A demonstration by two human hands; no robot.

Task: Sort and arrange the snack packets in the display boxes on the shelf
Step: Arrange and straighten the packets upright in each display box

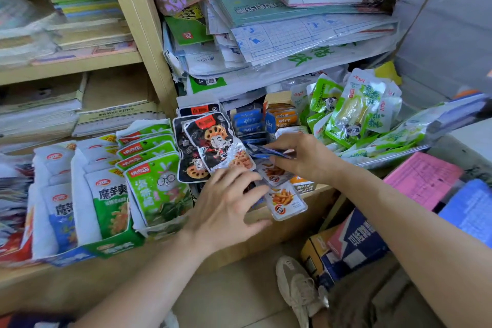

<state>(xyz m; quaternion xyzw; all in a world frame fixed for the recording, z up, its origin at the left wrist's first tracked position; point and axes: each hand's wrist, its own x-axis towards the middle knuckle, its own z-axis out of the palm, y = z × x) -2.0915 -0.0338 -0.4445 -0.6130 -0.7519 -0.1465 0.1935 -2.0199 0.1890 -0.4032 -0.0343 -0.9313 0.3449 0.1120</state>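
A person's two bare hands work over a crowded wooden shelf of snacks, head-camera view looking down. The right hand pinches a thin blue foil snack packet between thumb and fingers, holding it flat and level just in front of the row of matching blue packets standing upright in their display box; the grip looks chosen so the packet can slide edge-first into that row. The left hand is spread wide, fingers splayed and holding nothing, hovering over or resting on loose white packets printed with orange strips that overhang the shelf's front edge, apparently to pin them from slipping off while the other hand sorts.

Beside them, black packets showing a cartoon figure and lotus-root slices lean back against their own box, faces outward. To the left, green-and-white packets with a bespectacled rabbit and white-and-green packets with bold dark lettering stand in tidy files, fronts to the shopper. To the right, green panda-printed pouches lie heaped and unsorted, suggesting work remains. An orange-packet box sits just right of the blue row.
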